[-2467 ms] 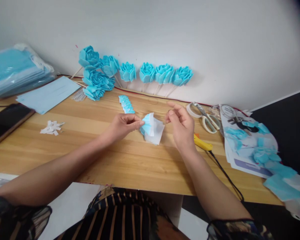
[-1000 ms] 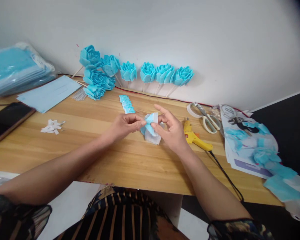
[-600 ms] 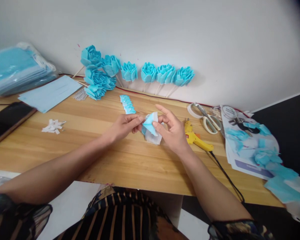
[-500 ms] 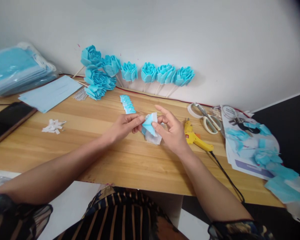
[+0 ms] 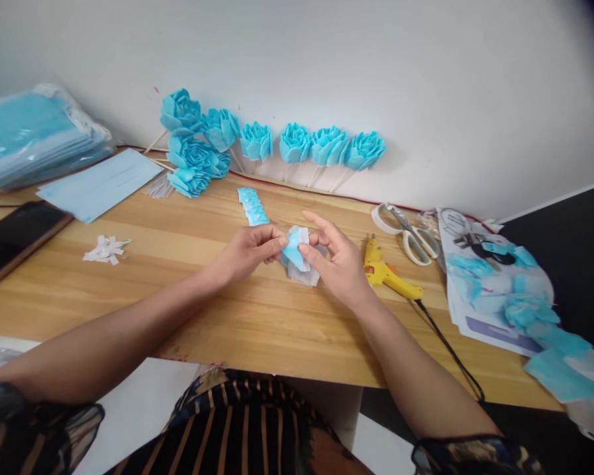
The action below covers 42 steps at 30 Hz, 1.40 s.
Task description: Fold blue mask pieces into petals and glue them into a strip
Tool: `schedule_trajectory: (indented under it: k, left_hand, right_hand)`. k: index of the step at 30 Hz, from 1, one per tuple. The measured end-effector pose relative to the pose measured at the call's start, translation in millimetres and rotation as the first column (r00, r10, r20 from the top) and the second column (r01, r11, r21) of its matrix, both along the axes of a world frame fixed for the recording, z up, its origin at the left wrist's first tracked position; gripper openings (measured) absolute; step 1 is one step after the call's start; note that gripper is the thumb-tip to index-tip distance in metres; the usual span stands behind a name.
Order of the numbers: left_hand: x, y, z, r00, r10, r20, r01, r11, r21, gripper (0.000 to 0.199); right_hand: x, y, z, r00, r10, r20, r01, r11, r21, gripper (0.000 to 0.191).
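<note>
Where the two hands meet above the smooth wooden table (image 5: 237, 330), a thin piece of blue cloth (image 5: 292, 254) with a white edge is bent into a small, soft fold. Sheer whitish sheets (image 5: 304, 275), partly hidden by it, show just below. Beyond the left hand (image 5: 260, 247), small folded blue pieces (image 5: 252, 206) overlap in a row. Ruffled blue flowers (image 5: 294, 144) on thin sticks lean against the plain wall (image 5: 450, 86). Near the right hand (image 5: 335, 260) lies a hard yellow glue gun (image 5: 391, 280), with metal scissors (image 5: 408, 230) beyond. The left hand pinches the cloth between thumb and fingers; the right one grips its other side, thumb in front, forefinger lifted and stretched out. Both bare forearms slant inward from the table's near edge.
</note>
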State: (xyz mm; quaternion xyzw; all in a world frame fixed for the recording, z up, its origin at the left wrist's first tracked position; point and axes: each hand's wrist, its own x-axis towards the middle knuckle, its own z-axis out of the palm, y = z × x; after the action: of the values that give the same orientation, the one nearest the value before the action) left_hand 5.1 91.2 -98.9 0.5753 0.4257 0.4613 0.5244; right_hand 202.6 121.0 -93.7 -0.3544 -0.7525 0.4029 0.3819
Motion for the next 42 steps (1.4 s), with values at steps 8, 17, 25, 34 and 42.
schedule_trajectory:
  k: [8, 17, 25, 34, 42]
  left_hand:
    - [-0.5, -1.2, 0.6, 1.000, 0.006, -0.016, -0.005, 1.000, 0.030, 0.046]
    - [1.9, 1.0, -4.1, 0.998, -0.052, 0.040, 0.054, 0.997, -0.048, 0.028]
    - [2.0, 0.8, -8.3, 0.995, -0.091, -0.039, 0.090, 0.996, -0.026, 0.024]
    - [1.7, 0.3, -7.2, 0.993, -0.092, -0.069, 0.092, 0.996, -0.012, 0.022]
    - [1.7, -0.8, -5.8, 0.994, -0.099, -0.050, 0.099, 0.995, -0.011, 0.023]
  right_hand:
    - [1.8, 1.1, -2.5, 0.999, -0.031, -0.015, 0.030, 1.000, -0.004, 0.046]
    - [0.4, 0.4, -2.2, 0.998, -0.028, -0.064, 0.024, 0.997, -0.068, 0.046]
    - [-1.2, -2.2, -0.7, 0.998, 0.004, -0.064, -0.012, 0.993, -0.119, 0.056]
    - [-1.5, -3.1, -3.5, 0.998, -0.031, -0.063, 0.026, 0.997, -0.070, 0.054]
    - [-1.5, -2.4, -3.7, 0.998, -0.028, -0.063, 0.024, 0.998, -0.060, 0.053]
